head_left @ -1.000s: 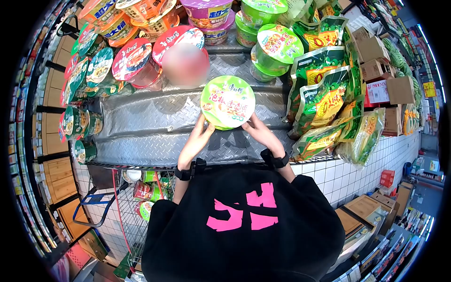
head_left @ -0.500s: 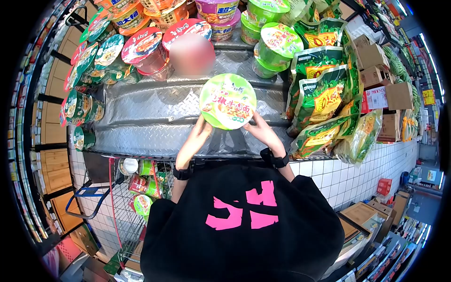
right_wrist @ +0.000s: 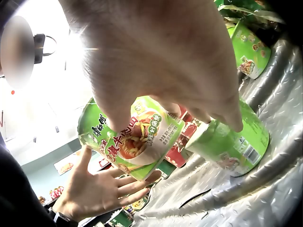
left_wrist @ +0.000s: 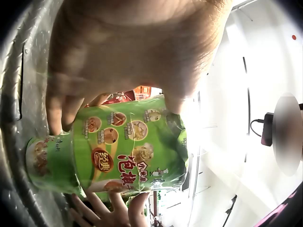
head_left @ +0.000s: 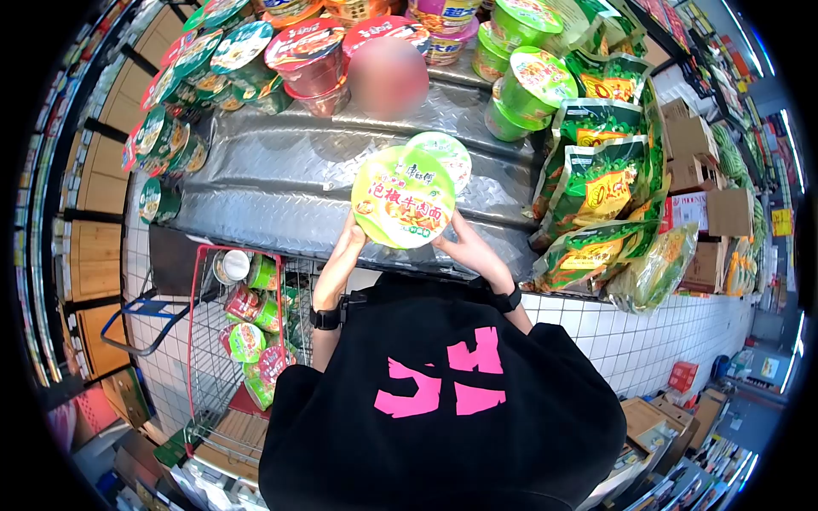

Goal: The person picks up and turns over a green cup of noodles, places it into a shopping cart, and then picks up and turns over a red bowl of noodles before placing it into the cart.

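Observation:
Both hands hold a green instant noodle cup in front of the person. My left hand grips its left side, thumb near the lid rim and fingers toward the base. On the other side, my right hand grips it in the same way. In the right wrist view the cup tilts, and the left hand's fingers lie along its wall. A second green noodle cup stands on the metal shelf just behind it, its lid partly covered by the held cup in the head view.
Red noodle cups, teal ones and stacked green ones stand around the ridged metal shelf. Green packets lean at the right. A wire shopping cart with several cups is at lower left.
The held cup has come closer to the person and slightly left, baring the second green cup behind it. The view has shifted left, showing more of the cart.

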The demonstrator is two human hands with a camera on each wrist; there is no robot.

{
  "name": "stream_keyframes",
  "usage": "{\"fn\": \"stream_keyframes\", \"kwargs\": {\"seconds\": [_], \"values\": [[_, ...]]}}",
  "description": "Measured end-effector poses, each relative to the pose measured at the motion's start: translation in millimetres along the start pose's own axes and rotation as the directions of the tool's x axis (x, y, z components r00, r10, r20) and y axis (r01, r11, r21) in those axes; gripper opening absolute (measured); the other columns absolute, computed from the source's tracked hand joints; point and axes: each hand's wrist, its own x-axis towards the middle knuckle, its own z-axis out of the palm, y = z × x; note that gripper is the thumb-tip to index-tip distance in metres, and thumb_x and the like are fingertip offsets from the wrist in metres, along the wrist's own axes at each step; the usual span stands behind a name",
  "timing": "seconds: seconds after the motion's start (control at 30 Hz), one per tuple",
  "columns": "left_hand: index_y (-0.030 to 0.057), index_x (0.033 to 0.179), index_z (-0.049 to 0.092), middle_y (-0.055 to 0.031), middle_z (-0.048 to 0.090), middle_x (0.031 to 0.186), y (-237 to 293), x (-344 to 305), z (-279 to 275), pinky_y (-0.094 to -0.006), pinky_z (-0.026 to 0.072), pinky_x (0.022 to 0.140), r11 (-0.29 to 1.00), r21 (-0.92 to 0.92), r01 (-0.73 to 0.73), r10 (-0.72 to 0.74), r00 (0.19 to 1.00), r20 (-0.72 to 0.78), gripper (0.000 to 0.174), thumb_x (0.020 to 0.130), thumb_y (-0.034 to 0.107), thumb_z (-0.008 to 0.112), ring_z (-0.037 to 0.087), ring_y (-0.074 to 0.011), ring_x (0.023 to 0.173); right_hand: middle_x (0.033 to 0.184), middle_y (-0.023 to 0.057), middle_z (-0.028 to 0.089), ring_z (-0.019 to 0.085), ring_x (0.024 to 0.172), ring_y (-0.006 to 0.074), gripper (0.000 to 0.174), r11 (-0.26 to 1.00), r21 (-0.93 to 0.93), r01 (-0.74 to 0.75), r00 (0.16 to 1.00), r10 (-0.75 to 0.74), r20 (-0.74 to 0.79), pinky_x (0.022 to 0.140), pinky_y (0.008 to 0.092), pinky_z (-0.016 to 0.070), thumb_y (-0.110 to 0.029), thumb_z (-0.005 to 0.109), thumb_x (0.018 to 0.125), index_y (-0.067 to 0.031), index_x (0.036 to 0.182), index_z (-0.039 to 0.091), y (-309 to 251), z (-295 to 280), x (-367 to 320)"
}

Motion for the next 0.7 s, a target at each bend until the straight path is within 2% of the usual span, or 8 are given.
{"fn": "stream_keyframes", "kwargs": {"seconds": [0.23,0.3,0.4,0.47,0.6,0.7], "values": [[-0.0002,0.143,0.014,-0.0139,0.021,0.147,4,-37,-4,-0.0337,0.0142,0.110,0.998,0.039,-0.057,0.061,0.990,-0.129,0.074,0.094,0.045,0.045,0.016,-0.0213,0.136,0.147,0.0213,0.021,0.019,0.137,0.0288,0.082,0.999,-0.005,-0.047,0.981,0.047,0.186,0.110,0.0359,0.0190,-0.038,0.064,0.083,-0.0008,0.142,0.019,-4,14,5],[-0.0018,0.143,0.014,-0.0148,0.022,0.146,-1,-52,-7,-0.0335,0.0147,0.110,0.999,0.053,-0.007,0.017,0.979,-0.203,0.074,0.093,0.043,0.047,0.017,-0.0215,0.136,0.146,0.0208,0.024,0.021,0.137,0.0281,0.082,0.999,-0.019,-0.029,0.975,0.032,0.221,0.109,0.0357,0.0198,-0.036,0.065,0.083,-0.0010,0.142,0.019,-6,19,6],[-0.0029,0.142,0.015,-0.0156,0.022,0.146,-1,-68,-2,-0.0333,0.0154,0.110,0.999,0.032,-0.015,0.022,0.969,-0.245,0.073,0.093,0.040,0.048,0.017,-0.0227,0.136,0.146,0.0197,0.024,0.022,0.136,0.0274,0.081,0.999,-0.011,-0.038,0.957,0.039,0.289,0.109,0.0356,0.0206,-0.032,0.066,0.083,-0.0013,0.142,0.019,-3,23,6],[-0.0021,0.141,0.018,-0.0148,0.023,0.146,-2,-75,3,-0.0334,0.0158,0.110,1.000,-0.018,-0.011,0.006,0.967,-0.255,0.069,0.093,0.037,0.048,0.018,-0.0236,0.136,0.145,0.0175,0.027,0.025,0.135,0.0256,0.079,0.998,0.044,-0.045,0.955,0.030,0.296,0.109,0.0352,0.0219,-0.027,0.066,0.084,-0.0019,0.142,0.020,0,26,6],[-0.0014,0.141,0.018,-0.0145,0.024,0.145,2,-88,21,-0.0339,0.0154,0.110,0.999,0.006,-0.042,0.043,0.962,-0.269,0.067,0.092,0.033,0.049,0.020,-0.0227,0.136,0.142,0.0136,0.032,0.031,0.132,0.0215,0.078,0.988,0.150,-0.036,0.943,-0.016,0.331,0.107,0.0345,0.0259,-0.021,0.067,0.083,-0.0028,0.142,0.019,-8,23,-1],[-0.0015,0.141,0.017,-0.0145,0.024,0.145,7,-98,39,-0.0340,0.0152,0.110,0.997,0.009,-0.074,0.073,0.950,-0.304,0.067,0.092,0.032,0.049,0.020,-0.0227,0.135,0.140,0.0130,0.034,0.033,0.130,0.0212,0.078,0.984,0.178,-0.022,0.935,-0.043,0.353,0.106,0.0350,0.0271,-0.022,0.067,0.083,-0.0032,0.142,0.020,-8,19,-10]]}}
